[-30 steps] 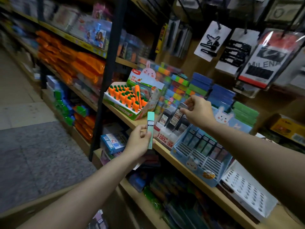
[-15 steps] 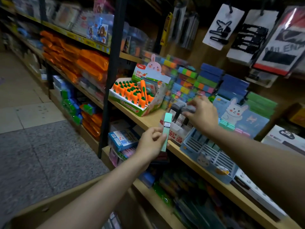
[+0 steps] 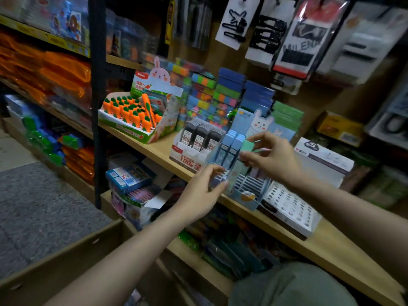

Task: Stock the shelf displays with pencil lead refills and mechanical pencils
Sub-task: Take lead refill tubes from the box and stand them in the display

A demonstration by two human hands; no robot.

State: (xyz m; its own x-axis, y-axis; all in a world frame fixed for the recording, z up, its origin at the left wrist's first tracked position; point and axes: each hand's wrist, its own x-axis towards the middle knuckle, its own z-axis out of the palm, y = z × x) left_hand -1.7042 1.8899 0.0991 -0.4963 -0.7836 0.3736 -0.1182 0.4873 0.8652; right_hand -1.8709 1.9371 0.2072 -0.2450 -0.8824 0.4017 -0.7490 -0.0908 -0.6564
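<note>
Since the earlier frame the mint green lead refill case (image 3: 239,161) has gone from the left hand out front of the shelf over to the blue rabbit display box (image 3: 247,191), and the right hand has left the black refill packs and come to the case top. Wooden shelf (image 3: 287,235) runs from far left to near right; on it, left to right: carrot pen display box (image 3: 134,115), white box of black lead refills (image 3: 198,140), blue rabbit display box, white perforated tray (image 3: 289,206). Blue refill cases (image 3: 231,140) stand in the far rows of the blue box. Right hand (image 3: 273,157): fingers pinched on the upper end of the mint case. Left hand (image 3: 203,193): fingers loosely apart, tips touching the case's lower end at the box's near left corner; grip unclear, blurred. Case stands tilted over the box's slots, lower end in or just above a slot, cannot tell which.
</note>
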